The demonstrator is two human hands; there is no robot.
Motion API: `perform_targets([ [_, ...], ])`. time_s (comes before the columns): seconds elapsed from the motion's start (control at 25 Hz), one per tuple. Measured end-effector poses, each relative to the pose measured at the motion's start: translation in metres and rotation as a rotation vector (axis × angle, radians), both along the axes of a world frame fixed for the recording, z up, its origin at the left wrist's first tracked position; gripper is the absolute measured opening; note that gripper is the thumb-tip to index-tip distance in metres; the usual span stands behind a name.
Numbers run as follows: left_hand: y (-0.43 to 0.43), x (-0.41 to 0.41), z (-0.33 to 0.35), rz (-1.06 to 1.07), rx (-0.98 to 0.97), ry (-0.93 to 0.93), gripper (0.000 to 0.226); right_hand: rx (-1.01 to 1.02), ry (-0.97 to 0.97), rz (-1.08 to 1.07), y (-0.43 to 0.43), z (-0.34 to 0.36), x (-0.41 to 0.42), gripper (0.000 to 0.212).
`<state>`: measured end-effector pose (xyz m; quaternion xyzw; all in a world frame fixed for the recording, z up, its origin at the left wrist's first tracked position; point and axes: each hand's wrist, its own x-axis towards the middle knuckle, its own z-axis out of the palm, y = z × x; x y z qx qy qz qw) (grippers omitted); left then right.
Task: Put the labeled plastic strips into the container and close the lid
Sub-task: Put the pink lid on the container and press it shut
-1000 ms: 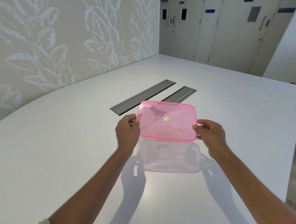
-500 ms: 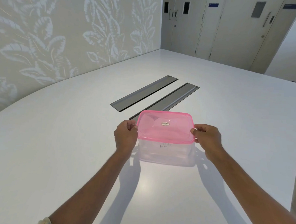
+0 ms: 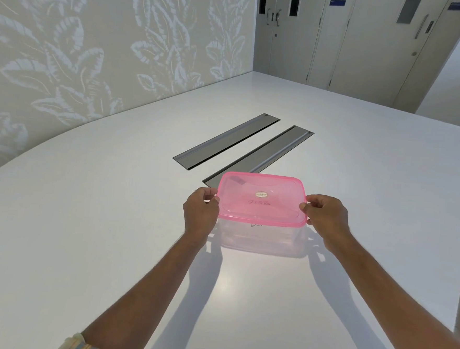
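Observation:
A clear plastic container (image 3: 262,238) stands on the white table (image 3: 84,218) in front of me, with faint handwriting on its near wall. A translucent pink lid (image 3: 261,198) with a small oval sticker lies level on top of it. My left hand (image 3: 200,213) pinches the lid's left edge, thumb on top. At the opposite edge my right hand (image 3: 326,216) pinches the lid in the same way. No labeled strips can be made out through the container's walls.
Two long grey cable-port flaps (image 3: 225,141) are set into the table just beyond the container. A leaf-patterned wall runs along the left, and doors stand at the far end. The table's right edge drops off near my right arm.
The lid was tilted and raised over the container a second ago. It has come down and now lies flat on the rim, both hands still at its side edges.

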<state>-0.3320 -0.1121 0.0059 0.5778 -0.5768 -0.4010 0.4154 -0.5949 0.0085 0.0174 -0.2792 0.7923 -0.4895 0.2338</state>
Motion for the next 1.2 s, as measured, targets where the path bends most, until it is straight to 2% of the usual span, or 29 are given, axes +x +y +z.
perform_targets([
  [0.12,-0.002,-0.007,-0.003,-0.036,-0.079,-0.083,0.026,0.057,0.127,0.028,0.003,0.002,0.005,0.044],
  [0.24,-0.005,-0.018,-0.003,-0.156,-0.312,-0.242,0.042,0.107,0.488,0.142,0.003,0.001,0.013,0.063],
  [0.4,-0.018,-0.035,-0.005,-0.4,-0.491,-0.596,0.06,0.188,0.777,0.424,-0.015,0.003,0.027,0.082],
  [0.52,-0.034,-0.046,-0.007,-0.498,-0.502,-0.773,0.064,0.29,0.824,0.507,-0.029,-0.002,0.024,0.092],
  [0.6,-0.043,-0.051,-0.009,-0.504,-0.462,-0.826,0.063,0.304,0.86,0.477,-0.035,-0.001,0.02,0.097],
  [0.72,-0.049,-0.054,-0.014,-0.493,-0.425,-0.871,0.068,0.294,1.02,0.412,-0.045,0.001,0.012,0.104],
  [0.92,-0.058,-0.061,-0.008,-0.46,-0.481,-0.961,0.065,0.331,1.052,0.381,-0.072,-0.002,0.0,0.09],
  [1.12,-0.073,-0.069,-0.002,-0.462,-0.467,-0.98,0.062,0.345,0.852,0.42,-0.088,-0.009,-0.003,0.08],
  [1.2,-0.077,-0.072,0.0,-0.452,-0.455,-0.986,0.061,0.393,0.85,0.439,-0.091,-0.007,-0.005,0.082],
])
